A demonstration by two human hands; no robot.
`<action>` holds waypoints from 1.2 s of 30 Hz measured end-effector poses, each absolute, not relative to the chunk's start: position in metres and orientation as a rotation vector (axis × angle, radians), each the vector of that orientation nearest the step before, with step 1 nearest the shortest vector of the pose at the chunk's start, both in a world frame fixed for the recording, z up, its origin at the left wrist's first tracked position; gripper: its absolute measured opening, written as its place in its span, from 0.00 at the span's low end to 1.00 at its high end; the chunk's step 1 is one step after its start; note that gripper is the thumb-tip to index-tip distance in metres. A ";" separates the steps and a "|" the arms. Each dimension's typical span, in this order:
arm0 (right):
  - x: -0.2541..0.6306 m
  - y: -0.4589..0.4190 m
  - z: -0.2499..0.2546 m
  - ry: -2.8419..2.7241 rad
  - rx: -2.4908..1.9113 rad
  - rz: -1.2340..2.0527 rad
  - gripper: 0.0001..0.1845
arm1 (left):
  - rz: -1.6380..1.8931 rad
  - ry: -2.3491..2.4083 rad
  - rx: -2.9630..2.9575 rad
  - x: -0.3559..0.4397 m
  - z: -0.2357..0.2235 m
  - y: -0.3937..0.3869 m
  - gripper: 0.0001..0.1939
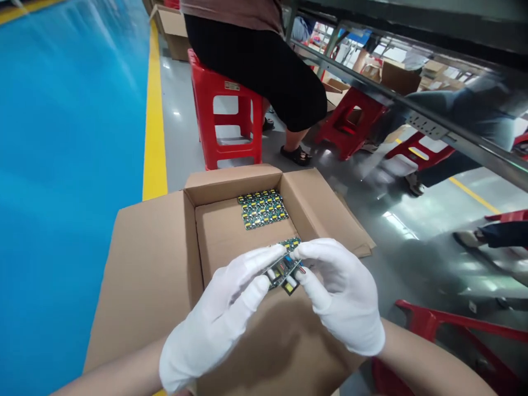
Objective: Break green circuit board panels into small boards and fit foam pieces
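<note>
White gloves cover both of my hands. Between thumb and fingers, my left hand [231, 302] grips a small circuit board [275, 273] with components on it. My right hand [340, 291] pinches another small circuit board [292, 281] close against the first, and the two look side by side or touching. Both hands are above an open cardboard box [214, 231]. Inside the box, a panel of joined circuit boards [264, 209] with yellow parts lies at the far right corner. More boards [292, 242] show just behind my fingertips, partly hidden.
Beyond the box, a person [256, 60] sits on a red stool [225, 110]. A metal table rail [396, 99] runs along the upper right. Another red stool [437, 324] stands at lower right. Blue floor with a yellow stripe [154, 121] lies left.
</note>
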State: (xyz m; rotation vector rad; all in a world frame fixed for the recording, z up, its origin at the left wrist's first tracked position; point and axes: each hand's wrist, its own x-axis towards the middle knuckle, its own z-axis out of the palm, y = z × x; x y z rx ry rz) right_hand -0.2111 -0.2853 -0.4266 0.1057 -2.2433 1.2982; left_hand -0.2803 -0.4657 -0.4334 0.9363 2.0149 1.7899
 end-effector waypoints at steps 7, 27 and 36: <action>-0.199 -0.274 -0.417 -2.236 0.277 1.130 0.18 | 1.767 2.122 0.800 -0.253 -0.435 -0.454 0.18; -0.200 -0.265 -0.429 -2.194 0.327 1.467 0.17 | 1.895 2.087 0.760 -0.241 -0.433 -0.448 0.23; -0.201 -0.263 -0.431 -2.194 0.338 1.476 0.18 | 1.872 2.068 0.743 -0.242 -0.434 -0.447 0.23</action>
